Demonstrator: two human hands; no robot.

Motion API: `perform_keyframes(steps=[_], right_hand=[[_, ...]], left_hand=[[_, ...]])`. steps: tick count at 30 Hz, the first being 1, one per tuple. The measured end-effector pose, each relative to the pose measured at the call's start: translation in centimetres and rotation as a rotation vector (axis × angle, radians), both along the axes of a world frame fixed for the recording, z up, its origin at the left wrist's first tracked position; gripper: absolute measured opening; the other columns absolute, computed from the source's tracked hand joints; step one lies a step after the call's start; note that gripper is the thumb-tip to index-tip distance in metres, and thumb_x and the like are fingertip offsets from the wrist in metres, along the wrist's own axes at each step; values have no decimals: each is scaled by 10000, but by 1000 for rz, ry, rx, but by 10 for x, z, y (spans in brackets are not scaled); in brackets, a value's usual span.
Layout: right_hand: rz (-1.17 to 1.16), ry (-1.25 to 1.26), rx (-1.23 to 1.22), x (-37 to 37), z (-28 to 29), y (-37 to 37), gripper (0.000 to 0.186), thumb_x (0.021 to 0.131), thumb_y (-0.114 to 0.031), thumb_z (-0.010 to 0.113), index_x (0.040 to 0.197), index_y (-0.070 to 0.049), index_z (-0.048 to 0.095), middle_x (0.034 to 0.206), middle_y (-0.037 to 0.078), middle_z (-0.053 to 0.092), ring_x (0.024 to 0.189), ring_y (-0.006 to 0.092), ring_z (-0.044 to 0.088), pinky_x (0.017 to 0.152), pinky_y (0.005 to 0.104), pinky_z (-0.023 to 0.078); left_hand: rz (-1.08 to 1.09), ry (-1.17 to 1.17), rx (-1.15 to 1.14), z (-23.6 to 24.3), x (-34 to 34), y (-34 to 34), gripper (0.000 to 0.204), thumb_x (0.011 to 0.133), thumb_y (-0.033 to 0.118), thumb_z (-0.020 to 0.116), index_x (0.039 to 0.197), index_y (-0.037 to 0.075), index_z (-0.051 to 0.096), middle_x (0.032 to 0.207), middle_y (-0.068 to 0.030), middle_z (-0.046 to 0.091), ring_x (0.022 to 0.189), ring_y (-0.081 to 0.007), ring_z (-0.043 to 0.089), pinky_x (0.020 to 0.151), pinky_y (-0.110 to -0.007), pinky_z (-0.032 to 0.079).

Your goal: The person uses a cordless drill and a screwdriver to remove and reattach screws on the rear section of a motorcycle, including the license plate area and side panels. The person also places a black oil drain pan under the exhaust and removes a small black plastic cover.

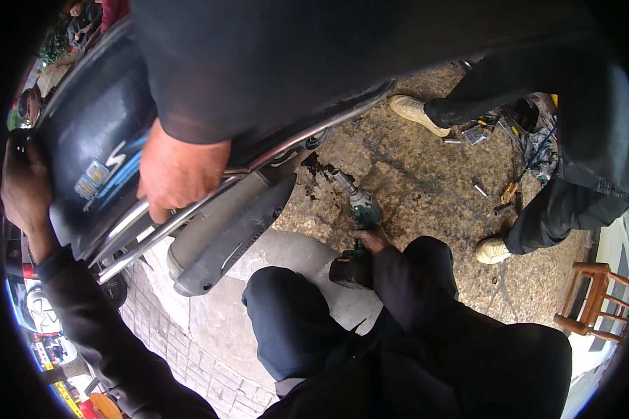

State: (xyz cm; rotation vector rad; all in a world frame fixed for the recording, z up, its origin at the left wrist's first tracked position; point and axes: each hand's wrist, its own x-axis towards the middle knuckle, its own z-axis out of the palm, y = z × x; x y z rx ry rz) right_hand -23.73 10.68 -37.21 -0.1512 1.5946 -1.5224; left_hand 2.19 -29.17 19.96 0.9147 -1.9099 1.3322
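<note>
A cordless impact wrench (pixel 364 211), dark green and black with a long metal socket, is gripped by its handle in my right hand (pixel 376 239). It is held above the ground, the socket aimed away from me and apart from the motorcycle. My left hand (pixel 28 192) holds the end of the black motorcycle's side panel (pixel 94 133) at far left; its fingertips are partly hidden. Below that panel are chrome bars and a grey exhaust muffler (pixel 220 230). Another person's hand (pixel 182 171) reaches from above to the chrome bars, the dark sleeve covering part of the motorcycle.
Someone in dark trousers and beige shoes (pixel 419 114) is at the right. Loose sockets (pixel 481 190), a yellow-handled tool (pixel 510 193) and a pile of tools lie on the stained ground near those shoes. A small wooden stool (pixel 594 300) is at far right.
</note>
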Motion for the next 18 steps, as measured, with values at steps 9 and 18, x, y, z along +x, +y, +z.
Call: perform_keyframes(steps=[9, 18], right_hand=[[-110, 4, -47, 0, 48, 18, 632, 698, 31, 815, 1265, -20, 540, 1169, 71, 598, 1005, 243, 600, 863, 393, 502], [-84, -163, 168, 8, 111, 33, 424, 736, -25, 790, 1117, -39, 606, 981, 39, 629, 826, 168, 607, 698, 343, 501]], left_hand=[[-103, 65, 121, -21, 2, 45, 265, 936, 264, 549, 1169, 176, 638, 1047, -94, 690, 901, -327, 672, 712, -424, 538], [-332, 142, 366, -20, -14, 81, 287, 923, 277, 591, 1154, 111, 624, 1036, -124, 657, 899, -343, 659, 703, -406, 527]])
